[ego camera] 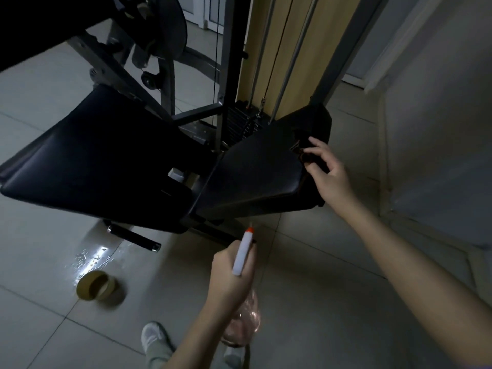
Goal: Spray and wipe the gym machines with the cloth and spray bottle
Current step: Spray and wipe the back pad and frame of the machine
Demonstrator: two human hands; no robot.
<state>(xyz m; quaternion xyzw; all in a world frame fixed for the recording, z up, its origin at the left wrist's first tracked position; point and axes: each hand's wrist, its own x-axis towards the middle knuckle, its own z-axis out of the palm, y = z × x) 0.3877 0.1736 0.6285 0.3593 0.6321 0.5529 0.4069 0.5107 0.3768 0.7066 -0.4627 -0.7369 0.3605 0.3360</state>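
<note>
The room is dim. The left hand is closed round the neck of the bottle, low in the middle of the view. The bottle's white head with the orange tip points up toward the machine, and its clear pinkish body hangs below the hand. The nozzle is near the front edge of the right pad but does not touch it.

The right hand is at the far right edge of this pad. Its thumb and curled fingers hold the dark cloth, which lies against the pad surface there — in this light the cloth is hard to separate from the black pad.

A second, larger pad is to the left, tilted, with a gap between the two. Behind them stands the weight stack with its guide rods.

On the floor at the left there is a wet patch, and just beside it a roll of tape — brown and lying tilted. A white shoe is at the bottom.
</note>
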